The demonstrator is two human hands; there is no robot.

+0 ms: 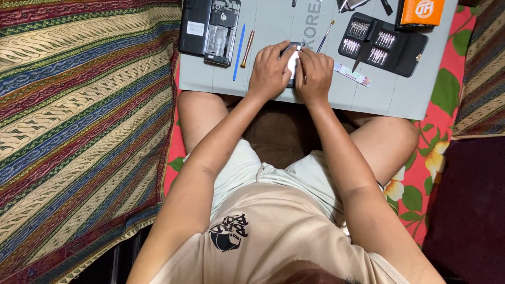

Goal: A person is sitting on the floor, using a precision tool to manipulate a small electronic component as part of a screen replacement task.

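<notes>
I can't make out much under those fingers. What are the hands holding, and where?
Both hands, left hand and right hand, grip a small dark device by its sides; mostly hidden.

Both forearms reach forward; left hand (270, 71) and right hand (314, 73) meet, knuckles up, fingers curled down.

From my remote view I see a striped batik cloth (79, 131) covering the whole left side, its diagonal bands running in maroon, blue, green and cream. A red cloth with green leaves and pale flowers (436, 131) lies beneath the grey mat (400, 94) that serves as worktop. At lower right sits a dark maroon cushion (468, 210). The light is even and soft.
</notes>
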